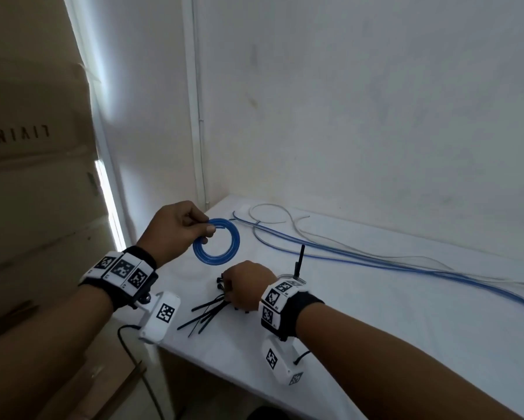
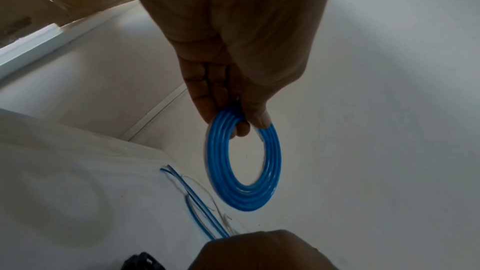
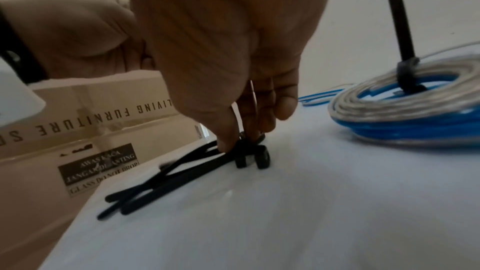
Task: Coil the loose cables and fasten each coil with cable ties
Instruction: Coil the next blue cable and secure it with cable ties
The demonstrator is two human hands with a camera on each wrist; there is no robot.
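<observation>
Pinch grip: left hand [image 1: 176, 228] holds blue cable coil [image 1: 216, 240], smooth round loops, mid-frame above white table [image 1: 376, 313]. Right hand [image 1: 245, 283] fingertips [image 3: 228, 141] pinch heads of black flat cable ties [image 1: 206, 312], bundle partly hidden under hand. Tied blue-grey coil [image 3: 405, 110] cut off right. Loose cables [image 1: 360, 256] trail right.

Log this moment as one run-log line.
left hand: holds blue coil, untied | right hand: pinching cable ties on table | tied coil: done
</observation>
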